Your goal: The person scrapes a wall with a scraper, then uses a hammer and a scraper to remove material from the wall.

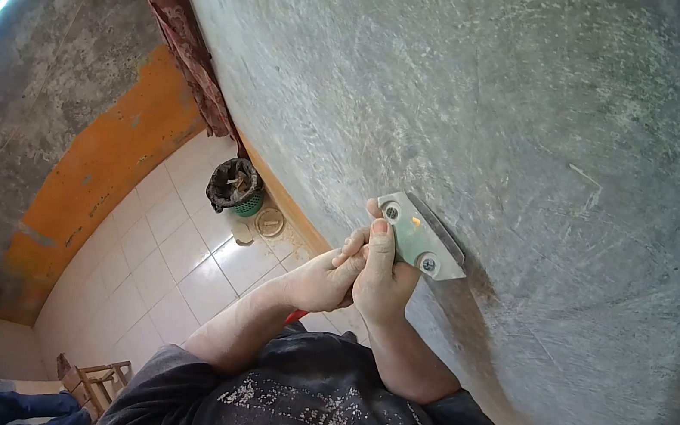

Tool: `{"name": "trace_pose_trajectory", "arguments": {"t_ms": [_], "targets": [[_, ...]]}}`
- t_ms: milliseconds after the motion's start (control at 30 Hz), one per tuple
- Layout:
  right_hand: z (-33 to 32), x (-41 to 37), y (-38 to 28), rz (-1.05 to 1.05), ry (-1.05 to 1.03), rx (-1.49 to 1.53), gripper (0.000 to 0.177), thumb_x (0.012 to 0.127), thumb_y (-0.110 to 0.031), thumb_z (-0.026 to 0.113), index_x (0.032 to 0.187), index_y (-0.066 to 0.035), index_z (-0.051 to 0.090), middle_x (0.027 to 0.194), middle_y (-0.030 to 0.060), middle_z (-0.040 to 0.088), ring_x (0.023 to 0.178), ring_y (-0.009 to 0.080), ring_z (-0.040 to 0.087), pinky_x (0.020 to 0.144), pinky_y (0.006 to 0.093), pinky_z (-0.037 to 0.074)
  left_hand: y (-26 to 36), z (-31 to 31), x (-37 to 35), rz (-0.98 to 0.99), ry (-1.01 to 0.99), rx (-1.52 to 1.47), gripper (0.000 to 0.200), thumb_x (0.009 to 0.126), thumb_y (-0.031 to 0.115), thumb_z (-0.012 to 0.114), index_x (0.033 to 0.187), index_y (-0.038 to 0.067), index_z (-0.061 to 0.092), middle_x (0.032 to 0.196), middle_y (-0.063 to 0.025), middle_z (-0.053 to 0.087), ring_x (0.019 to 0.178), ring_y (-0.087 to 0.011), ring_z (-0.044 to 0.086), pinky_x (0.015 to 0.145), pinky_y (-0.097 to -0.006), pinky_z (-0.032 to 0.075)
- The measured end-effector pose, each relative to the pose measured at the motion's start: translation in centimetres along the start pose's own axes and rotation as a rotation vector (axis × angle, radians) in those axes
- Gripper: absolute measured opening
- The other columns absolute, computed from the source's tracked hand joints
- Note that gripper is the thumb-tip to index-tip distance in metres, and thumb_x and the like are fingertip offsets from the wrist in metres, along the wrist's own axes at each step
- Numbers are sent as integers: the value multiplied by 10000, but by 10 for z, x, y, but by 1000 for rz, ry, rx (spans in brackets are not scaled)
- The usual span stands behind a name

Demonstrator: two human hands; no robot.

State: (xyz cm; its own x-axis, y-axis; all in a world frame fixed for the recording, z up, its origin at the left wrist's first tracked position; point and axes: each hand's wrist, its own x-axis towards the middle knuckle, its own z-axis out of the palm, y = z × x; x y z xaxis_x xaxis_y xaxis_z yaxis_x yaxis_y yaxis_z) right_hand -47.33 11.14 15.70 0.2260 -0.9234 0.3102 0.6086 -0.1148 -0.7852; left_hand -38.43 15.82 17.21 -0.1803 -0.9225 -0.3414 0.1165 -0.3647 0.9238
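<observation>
1. Nearest you is your dark shirt (314, 400), loose under both forearms; a fold riding up could catch a wrist as you move.
2. Your left hand (319, 284) is closed, its fingers bunched against your right. I can't tell whether they wrap a handle or just your other hand, and an uneven hold like that could twist the tool.
3. Your right hand (385, 293) grips the scraper-like tool (419, 237), thumb pressed flat on its pale plate. There's pale dust on your skin, so the grip might slip if you push hard.
4. Two screws show on that plate, one near each end; if either is loose, the dark edge strip could shift or chatter.
5. The tool sits right by the grey wall (550, 199), tilted. I can't tell if the strip touches all along; if one corner bears first, it could gouge the surface, and your fingertips by the plate could scrape.
6. Further out, the reddish-brown cloth (186, 39) hangs by the wall's edge, where a wide sweep could snag it.
7. Down on the tiled floor (174, 276), the black-lined bin (235, 185) stands beside two round pieces (269, 222); a careless step could tip it or skid on them.
</observation>
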Motion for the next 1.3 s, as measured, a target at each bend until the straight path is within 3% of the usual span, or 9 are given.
{"name": "trace_pose_trajectory", "arguments": {"t_ms": [33,200,300,433,933,1067,1100,1167,1300], "targets": [[1,1,0,1,-2,5,210,910,-97,447,1066,40,468,1017,145,577,546,105,519,437,230,466,-1,-3,1,-19,-38,-32,362,953,374,308,946,66,499,604,9,435,472,-80,374,434,-224,308],[5,2,-4,-21,-17,-121,250,914,-97,446,1111,57,462,836,100,575,538,106,502,445,220,443,-3,-12,7,-13,-91,45,415,944,427,269,883,88,501,552,9,394,430,-81,346,396,-222,278],[10,-3,-12,56,57,-151,263,938,-152,415,800,22,557,593,39,538,503,97,508,493,232,423,-3,-7,3,-17,-64,31,438,940,442,265,824,92,499,535,9,382,428,-77,348,385,-221,273],[12,0,-13,-2,47,-128,315,936,-149,421,671,-7,516,579,38,532,498,99,505,487,234,416,-9,-12,6,-38,-94,-9,440,939,445,263,790,95,484,525,12,376,410,-78,338,367,-220,262],[14,1,-19,91,93,-122,293,924,-138,444,680,-2,532,575,24,527,515,94,497,497,238,404,-1,-2,2,28,-25,13,475,933,488,237,728,105,430,515,12,357,388,-80,319,351,-217,249],[13,8,-13,22,41,-187,300,922,-136,445,678,4,547,576,25,532,522,94,504,508,237,410,6,-9,4,-49,-41,-48,443,935,482,247,1011,100,457,521,9,349,396,-81,318,356,-215,254],[13,8,-14,23,35,-171,299,923,-137,443,681,4,547,577,27,533,522,95,505,507,236,411,8,-9,4,-62,-38,-95,278,946,332,245,1101,130,355,513,3,402,362,-72,373,314,-210,256],[13,4,-15,38,25,-140,291,924,-138,439,694,4,545,579,32,533,523,97,508,504,233,414,9,-3,-2,-8,-6,-23,396,931,451,251,1004,106,430,511,-1,371,384,-80,341,339,-217,258],[12,4,-17,83,12,-79,193,916,-106,434,1031,39,488,979,121,552,542,99,502,461,239,458,13,-1,-3,1,-6,49,470,927,504,260,762,100,436,508,1,362,396,-85,330,352,-226,261]]}}
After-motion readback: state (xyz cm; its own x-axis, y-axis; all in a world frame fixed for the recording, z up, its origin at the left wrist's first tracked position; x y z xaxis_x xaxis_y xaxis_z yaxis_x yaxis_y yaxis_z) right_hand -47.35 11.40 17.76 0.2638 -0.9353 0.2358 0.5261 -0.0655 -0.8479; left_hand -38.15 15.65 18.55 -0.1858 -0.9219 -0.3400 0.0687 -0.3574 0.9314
